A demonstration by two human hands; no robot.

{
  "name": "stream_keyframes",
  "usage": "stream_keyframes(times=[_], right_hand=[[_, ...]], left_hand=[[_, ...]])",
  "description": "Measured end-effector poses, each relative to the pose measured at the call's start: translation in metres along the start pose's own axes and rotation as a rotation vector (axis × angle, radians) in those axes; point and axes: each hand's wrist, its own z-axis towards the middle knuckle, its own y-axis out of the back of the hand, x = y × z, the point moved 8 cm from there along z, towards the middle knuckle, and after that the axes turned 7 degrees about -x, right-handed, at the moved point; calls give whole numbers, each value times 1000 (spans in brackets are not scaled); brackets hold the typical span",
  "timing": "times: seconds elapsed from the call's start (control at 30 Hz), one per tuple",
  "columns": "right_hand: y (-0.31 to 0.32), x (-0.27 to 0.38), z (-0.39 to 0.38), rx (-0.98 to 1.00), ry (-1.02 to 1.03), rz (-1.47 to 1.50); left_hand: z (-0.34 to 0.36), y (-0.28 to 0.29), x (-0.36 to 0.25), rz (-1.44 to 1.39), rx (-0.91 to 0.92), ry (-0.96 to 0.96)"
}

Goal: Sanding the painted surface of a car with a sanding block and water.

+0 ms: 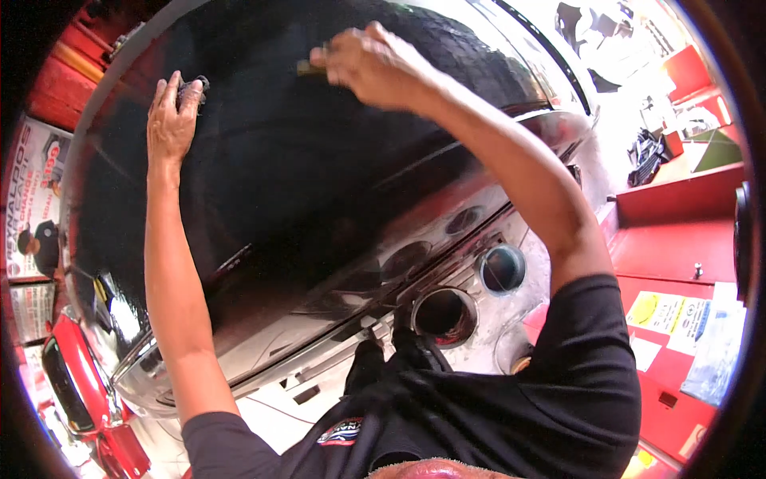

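Black car panel (pixel 279 184) fills the middle, far side included. Left hand (pixel 173 120), far left on panel: fingers stretched, holding a dark wad of cloth (pixel 196 89) beside the thumb. Right hand (pixel 367 70), farther right over panel: fingers curled round a small yellowish piece (pixel 308 69), blurred; contact with panel, cannot tell. Two round tubs (pixel 501 275) nearer, right. Red cabinet (pixel 670 239) far right.

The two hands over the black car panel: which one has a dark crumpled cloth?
The left hand: a dark crumpled cloth shows beside its thumb. The right hand instead has something yellowish, too blurred to identify.
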Motion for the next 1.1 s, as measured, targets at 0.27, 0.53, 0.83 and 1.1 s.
stream_keyframes(times=[0.27, 0.53, 0.83, 1.1], right_hand=[[157, 50, -156, -127, -292, 172], [200, 5, -217, -249, -582, 222], [166, 27, -163, -145, -394, 152], [119, -20, -137, -72, -510, -262]], left_hand=[[47, -100, -177, -34, -142, -235], [-45, -103, -424, -270, 184, -375], [-70, 21, -192, -146, -22, -174], [-149, 167, 90, 198, -66, 219]])
